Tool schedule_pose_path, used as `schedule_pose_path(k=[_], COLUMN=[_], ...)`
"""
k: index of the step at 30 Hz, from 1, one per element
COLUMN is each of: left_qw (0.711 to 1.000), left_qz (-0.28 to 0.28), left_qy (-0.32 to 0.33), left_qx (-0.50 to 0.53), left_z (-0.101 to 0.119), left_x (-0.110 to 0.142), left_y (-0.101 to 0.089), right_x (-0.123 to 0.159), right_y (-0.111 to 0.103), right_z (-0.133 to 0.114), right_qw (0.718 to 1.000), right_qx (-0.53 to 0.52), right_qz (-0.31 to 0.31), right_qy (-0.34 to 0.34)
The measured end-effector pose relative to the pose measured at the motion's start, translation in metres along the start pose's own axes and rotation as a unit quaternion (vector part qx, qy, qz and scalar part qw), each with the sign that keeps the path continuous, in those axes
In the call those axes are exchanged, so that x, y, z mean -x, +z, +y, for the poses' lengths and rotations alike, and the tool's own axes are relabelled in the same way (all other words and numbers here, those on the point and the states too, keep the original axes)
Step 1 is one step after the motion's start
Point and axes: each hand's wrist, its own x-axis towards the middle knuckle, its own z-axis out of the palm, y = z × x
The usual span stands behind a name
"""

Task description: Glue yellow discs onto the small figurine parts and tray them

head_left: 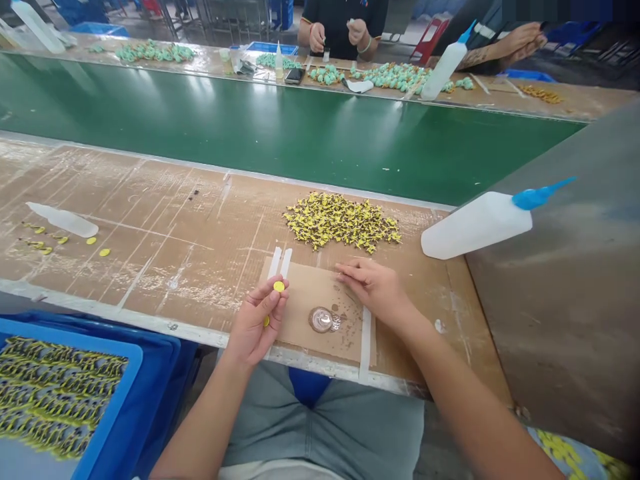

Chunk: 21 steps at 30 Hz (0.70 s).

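Left hand [253,327] grips a yellow disc [279,286] in its fingers, right hand [373,288] rests fingers open on cardboard [307,290]

A green conveyor belt [280,133] runs between the near tabletop [150,267] and the far tabletop [575,100]; metal racks [220,17] stand beyond, on what looks like grey floor [130,12].

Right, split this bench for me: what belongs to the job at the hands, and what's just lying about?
Job in hand:
yellow disc, pinched in the left hand
right hand, resting on brown card
shiny round dab on the card
pile of yellow-and-black pieces

Lying about:
white bottle with blue nozzle
frosted bottle
blue crate of yellow pieces
green belt
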Motion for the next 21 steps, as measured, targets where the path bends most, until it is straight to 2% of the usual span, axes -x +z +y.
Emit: schedule_pose_path(k=[2,4,8,10,15,21], left_qw=[1.000,1.000,0.998,0.996,0.997,0.996], left_qz=[-0.004,-0.019,-0.069,-0.082,-0.062,-0.068], left_qy=[0.000,0.002,0.014,0.021,0.033,0.025], left_qx=[0.000,0.003,0.003,-0.013,-0.029,-0.054], left_z=[0.000,-0.001,-0.007,-0.010,-0.011,-0.010], left_x=[0.000,0.001,0.002,0.002,0.003,0.004], left_y=[0.000,0.000,-0.001,-0.002,-0.001,-0.001], right_x=[0.002,0.008,0.034,0.051,0.075,0.072], right_y=[-0.002,-0.003,-0.002,0.003,0.022,0.032], right_z=[-0.001,-0.006,-0.028,-0.039,-0.049,-0.050], right_qw=[1.000,0.998,0.969,0.957,0.955,0.957], right_qx=[-0.013,-0.053,-0.134,-0.156,-0.176,-0.175], right_qz=[0.006,0.037,0.184,0.229,0.236,0.229], right_qy=[-0.020,0.000,0.091,0.090,0.032,-0.037])
